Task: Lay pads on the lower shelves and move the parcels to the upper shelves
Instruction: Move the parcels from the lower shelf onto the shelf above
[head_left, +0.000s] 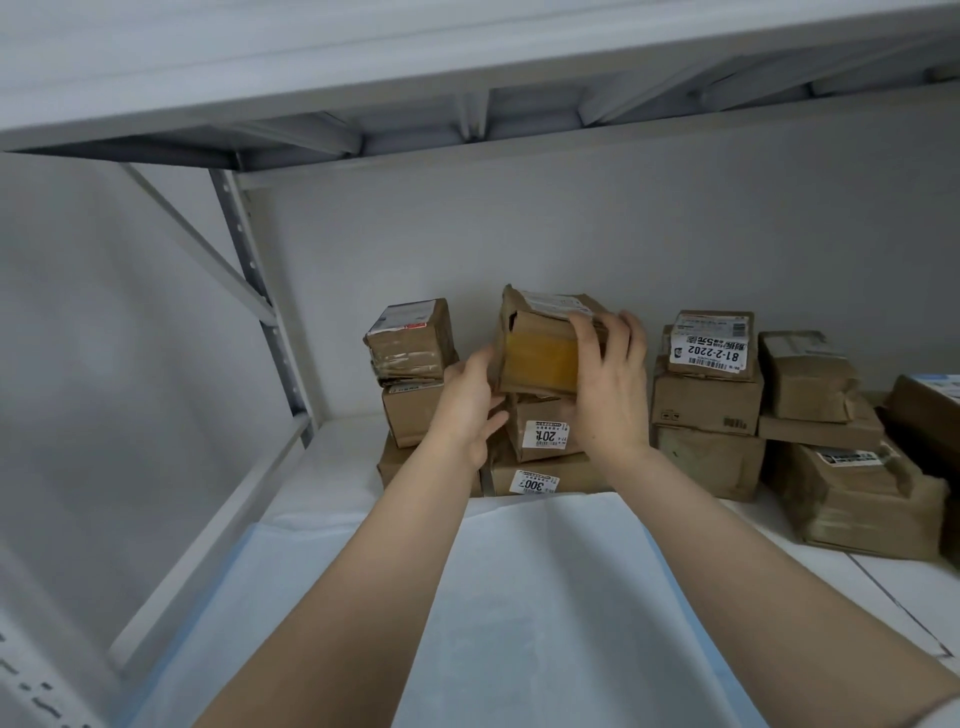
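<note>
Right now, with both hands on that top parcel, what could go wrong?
1. The top parcel, gripped by the left hand and right hand, has a torn-open corner; tilting it might spill contents.
2. The neighbouring stack just left of it could topple if bumped during the lift.

Reaching forward and up with both bare forearms, drawing closer together toward the hands. Clasping a parcel (537, 358) from two sides. With the left hand (467, 400): cupping the parcel's left edge, thumb low beneath the corner, fingertips hidden behind it. With the right hand (608, 384): showing its back to the camera, laying the thumb on the front face, curling the fingers (626, 325) round the upper right corner. Keeping both wrists nearly straight.
</note>
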